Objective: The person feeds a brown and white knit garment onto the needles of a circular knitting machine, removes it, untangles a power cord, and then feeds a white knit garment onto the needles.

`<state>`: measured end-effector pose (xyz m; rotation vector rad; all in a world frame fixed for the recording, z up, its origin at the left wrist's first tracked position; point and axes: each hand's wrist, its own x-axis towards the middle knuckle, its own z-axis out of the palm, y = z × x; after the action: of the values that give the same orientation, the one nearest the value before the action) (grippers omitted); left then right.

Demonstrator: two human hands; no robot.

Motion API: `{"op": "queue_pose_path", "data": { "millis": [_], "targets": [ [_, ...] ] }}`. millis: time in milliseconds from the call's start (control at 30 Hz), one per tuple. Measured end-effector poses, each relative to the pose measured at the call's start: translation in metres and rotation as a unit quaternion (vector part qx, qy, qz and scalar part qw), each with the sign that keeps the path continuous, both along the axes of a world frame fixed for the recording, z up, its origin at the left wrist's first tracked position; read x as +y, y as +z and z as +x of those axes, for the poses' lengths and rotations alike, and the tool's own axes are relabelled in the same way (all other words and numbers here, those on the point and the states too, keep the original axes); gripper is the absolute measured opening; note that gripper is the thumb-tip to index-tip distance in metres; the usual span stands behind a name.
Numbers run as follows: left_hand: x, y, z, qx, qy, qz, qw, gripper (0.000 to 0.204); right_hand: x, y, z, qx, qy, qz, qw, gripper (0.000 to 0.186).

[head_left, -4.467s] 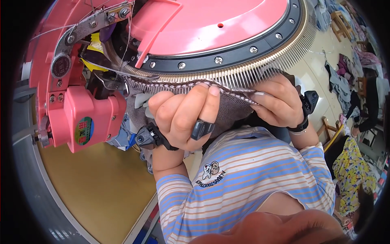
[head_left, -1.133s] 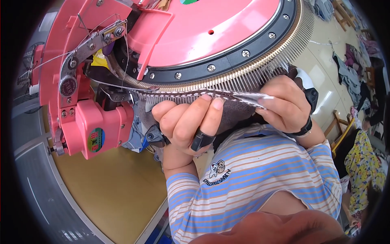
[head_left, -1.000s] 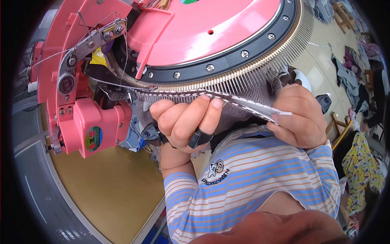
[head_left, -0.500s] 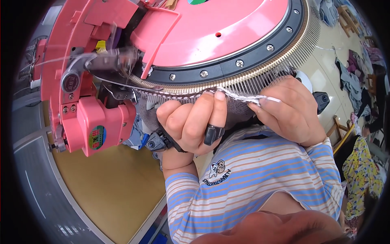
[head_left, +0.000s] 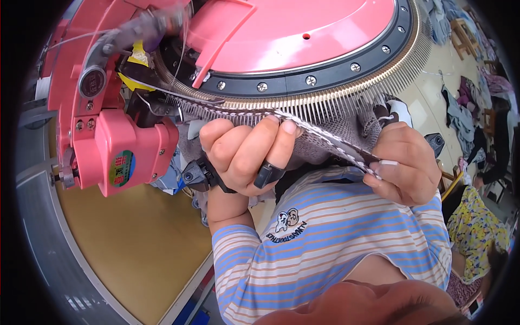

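Note:
A pink dial linking machine [head_left: 292,38] carries a ring of thin metal points [head_left: 319,108] along its rim. A grey knitted piece [head_left: 325,146] hangs below the points. Its narrow dark strip with a white chain-like edge [head_left: 330,142] lies along the points at the left and runs off them toward my right. My left hand [head_left: 244,151] is closed, its fingertips pinching this strip right at the points. Farther right and closer to my body, my right hand [head_left: 406,162] pinches the loose stretch and holds it taut, away from the points. A black ring-like device [head_left: 268,174] sits on a left finger.
At the left stands the machine's pink motor housing [head_left: 138,151], with a blurred metal arm [head_left: 146,30] above it. A tan board [head_left: 130,233] lies below. Piled clothes [head_left: 476,233] and a wooden stool [head_left: 462,32] are on the right.
My right hand has moved right and toward my body, drawing the strip off at a slant from the points. My left hand keeps its pinch. The metal arm has swung upward.

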<state>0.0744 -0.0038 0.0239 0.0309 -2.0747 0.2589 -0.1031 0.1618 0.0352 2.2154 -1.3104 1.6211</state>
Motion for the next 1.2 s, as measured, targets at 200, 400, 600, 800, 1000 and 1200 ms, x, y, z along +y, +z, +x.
{"op": "queue_pose_path", "data": {
  "millis": [200,400,600,800,1000,1200],
  "targets": [
    [0.001,0.001,0.002,-0.006,0.006,-0.011,1.0,0.021,-0.016,0.008,0.005,0.001,-0.043,0.019,0.999,0.036],
    [0.002,0.0,-0.004,0.003,0.022,-0.037,0.999,0.019,-0.023,0.009,0.003,0.029,-0.09,0.026,0.995,0.036],
    [0.01,0.001,-0.011,0.01,0.006,-0.007,1.0,0.02,-0.015,-0.014,0.001,0.013,-0.118,0.044,0.992,0.035],
    [0.02,-0.018,-0.03,0.201,-0.004,0.021,0.979,0.015,-0.003,-0.062,-0.011,-0.006,-0.172,0.119,0.978,0.015],
    [0.059,-0.085,0.006,0.232,0.071,0.083,0.967,0.02,0.013,-0.12,-0.056,-0.052,-0.201,0.211,0.955,0.028],
    [0.114,-0.27,0.225,0.136,0.331,0.623,0.696,0.013,0.026,-0.113,-0.07,-0.073,-0.204,0.252,0.943,0.03]
  ]
}}
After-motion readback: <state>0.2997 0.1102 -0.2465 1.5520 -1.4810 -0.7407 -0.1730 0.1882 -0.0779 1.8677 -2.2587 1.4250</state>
